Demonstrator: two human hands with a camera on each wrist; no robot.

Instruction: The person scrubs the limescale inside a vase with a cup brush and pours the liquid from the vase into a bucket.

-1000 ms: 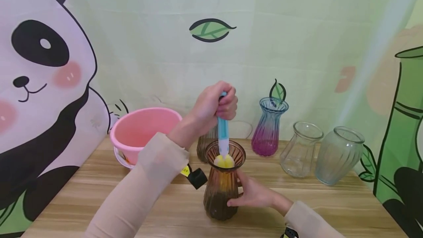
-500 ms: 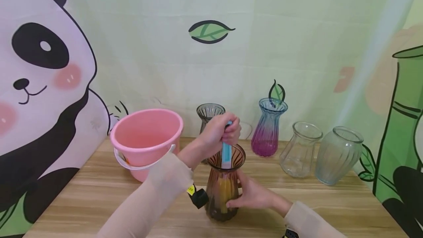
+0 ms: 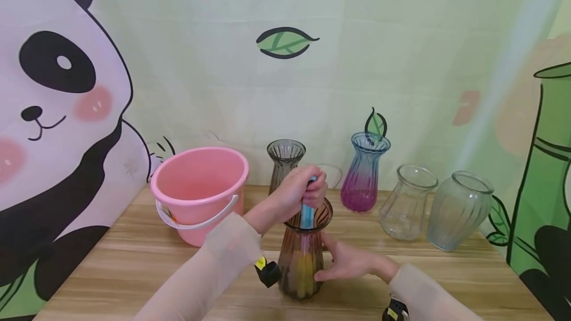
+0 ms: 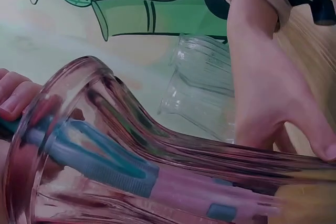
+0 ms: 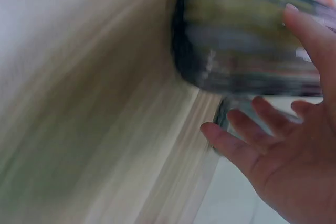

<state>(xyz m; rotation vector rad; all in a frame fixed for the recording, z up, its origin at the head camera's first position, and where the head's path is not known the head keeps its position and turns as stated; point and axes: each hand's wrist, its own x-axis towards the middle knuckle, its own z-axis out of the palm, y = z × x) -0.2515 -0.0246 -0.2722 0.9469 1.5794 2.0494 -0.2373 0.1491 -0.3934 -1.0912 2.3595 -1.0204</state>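
Note:
In the head view, a brown ribbed glass vase (image 3: 290, 256) with a flared rim stands upright on the table. My left hand (image 3: 296, 189) grips the blue handle of a cleaning brush (image 3: 308, 216) at the vase's mouth. The brush's yellow sponge head (image 3: 305, 276) shows through the glass, low in the vase. My right hand (image 3: 350, 261) is at the vase's right side. In the right wrist view, the right thumb (image 5: 307, 30) lies against the glass. Its fingers (image 5: 231, 142) are spread, with a gap between them and the vase.
A pink bucket (image 3: 200, 202) with a white handle stands at the left. A grey glass vase (image 3: 281, 162) is behind the brown one. Further right are a blue-purple vase (image 3: 360, 182) and two clear glass vases (image 3: 403, 212). A printed cloth (image 3: 200, 63) hangs behind the table.
My left hand has pushed the brush down, so the sponge has gone from the vase's mouth to near its base. The right hand has loosened slightly and shifted a little to the right.

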